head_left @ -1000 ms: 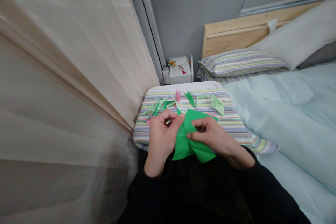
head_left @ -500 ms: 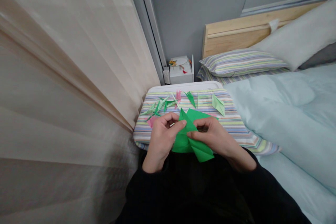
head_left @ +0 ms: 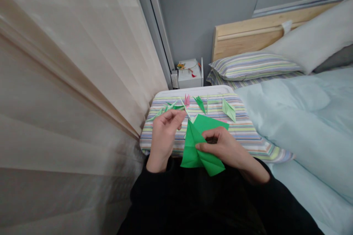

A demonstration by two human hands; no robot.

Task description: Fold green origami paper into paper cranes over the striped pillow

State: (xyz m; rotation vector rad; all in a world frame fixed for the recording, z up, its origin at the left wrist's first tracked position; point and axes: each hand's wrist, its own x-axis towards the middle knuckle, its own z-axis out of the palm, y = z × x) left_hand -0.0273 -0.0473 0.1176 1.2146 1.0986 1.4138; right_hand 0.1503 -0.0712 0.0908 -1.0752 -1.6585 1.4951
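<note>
In the head view, you are lifting your left hand (head_left: 164, 136) away from the folded green origami paper (head_left: 197, 150), its fingers released and slightly curled. Your right hand (head_left: 223, 146) is grasping the paper alone, pinching it over the near edge of the striped cushion (head_left: 242, 141). Small folded paper cranes (head_left: 200, 104) are lying scattered beyond, on the cushion.
</note>
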